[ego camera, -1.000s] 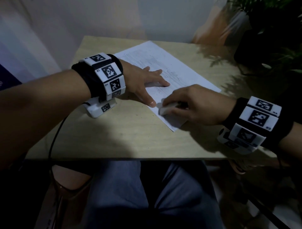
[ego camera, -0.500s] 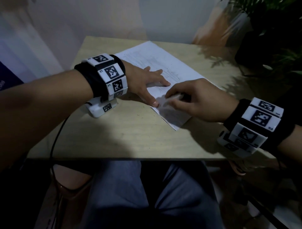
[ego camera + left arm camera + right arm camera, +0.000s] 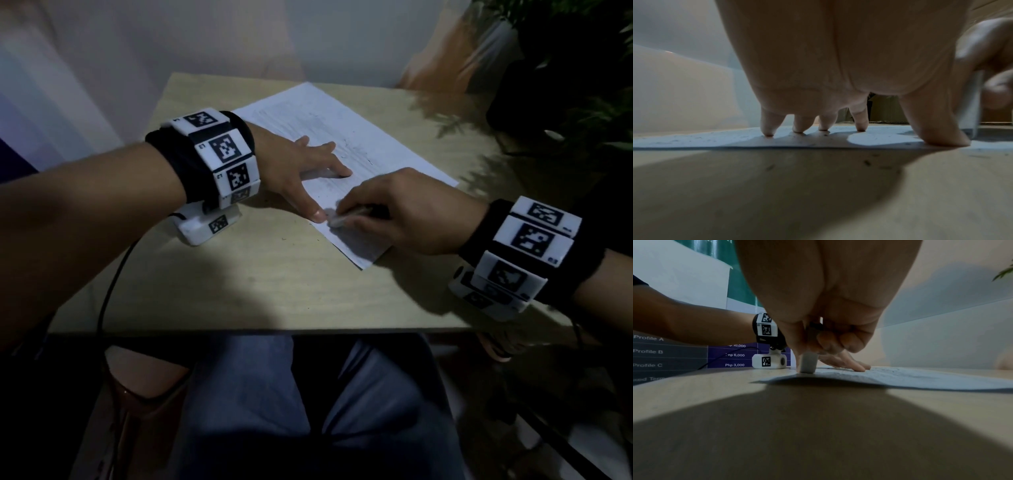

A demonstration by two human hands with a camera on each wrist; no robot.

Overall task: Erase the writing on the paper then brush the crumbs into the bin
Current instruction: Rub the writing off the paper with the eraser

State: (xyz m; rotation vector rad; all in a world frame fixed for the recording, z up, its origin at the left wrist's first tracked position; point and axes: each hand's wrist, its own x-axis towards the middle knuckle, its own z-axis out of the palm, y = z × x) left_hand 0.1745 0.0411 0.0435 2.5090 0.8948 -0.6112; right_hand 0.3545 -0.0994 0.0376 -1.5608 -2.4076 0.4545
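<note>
A white sheet of paper (image 3: 342, 137) with faint pencil writing lies angled on the wooden table (image 3: 239, 274). My left hand (image 3: 308, 171) lies spread on the sheet, and its straight fingertips (image 3: 768, 129) press the paper (image 3: 694, 141) down. My right hand (image 3: 387, 212) pinches a white eraser (image 3: 337, 222), whose end touches the paper's near left edge beside my left thumb. In the right wrist view the eraser (image 3: 808, 362) stands upright on the paper (image 3: 920, 378). Small dark crumbs (image 3: 867, 162) lie on the table by the sheet. No bin is in view.
Potted plants (image 3: 565, 85) stand at the table's back right. A cable (image 3: 109, 291) runs from my left wrist camera off the front edge. My knees are under the table's near edge. A poster (image 3: 684, 353) with printed text hangs to the left.
My right hand has rubbed the eraser back and forth over the paper's near corner; it now stands close beside my left thumb. The left hand has stayed pressed on the sheet.
</note>
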